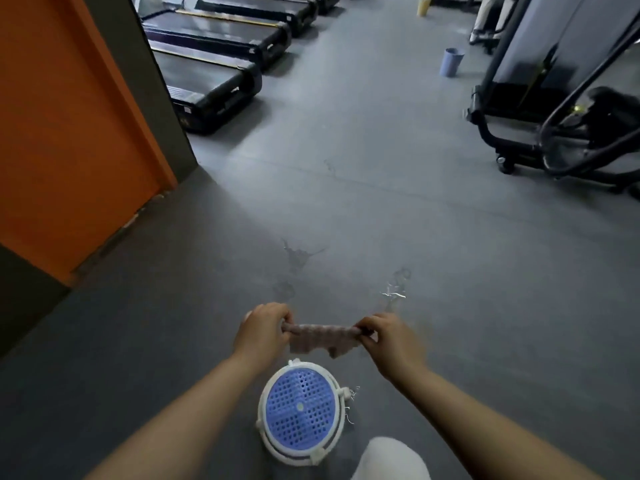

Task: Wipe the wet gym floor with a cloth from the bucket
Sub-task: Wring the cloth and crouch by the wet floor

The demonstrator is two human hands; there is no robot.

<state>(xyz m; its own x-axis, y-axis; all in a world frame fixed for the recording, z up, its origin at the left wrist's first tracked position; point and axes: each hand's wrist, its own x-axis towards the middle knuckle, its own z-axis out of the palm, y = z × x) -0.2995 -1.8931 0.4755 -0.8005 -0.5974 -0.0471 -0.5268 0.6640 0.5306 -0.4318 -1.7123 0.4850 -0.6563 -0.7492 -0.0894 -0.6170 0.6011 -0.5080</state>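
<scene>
A pinkish-brown cloth (322, 337) is stretched and twisted between both hands above the bucket. My left hand (261, 329) grips its left end, and my right hand (389, 337) grips its right end. Below them stands the bucket (332, 374), white-rimmed with a blue perforated strainer insert, on the grey floor. Puddles of water lie on the floor just ahead: one patch (298, 256) in the middle and a shinier one (394, 289) to the right. Small drops glisten beside the bucket's right side.
An orange door (69, 133) stands at left. A row of treadmills (214, 74) lines the far left, and an exercise machine (554, 116) sits at right. A blue bin (451, 62) stands far ahead. A person's legs (485, 19) appear at top right. My white-clad knee (391, 459) is bottom centre.
</scene>
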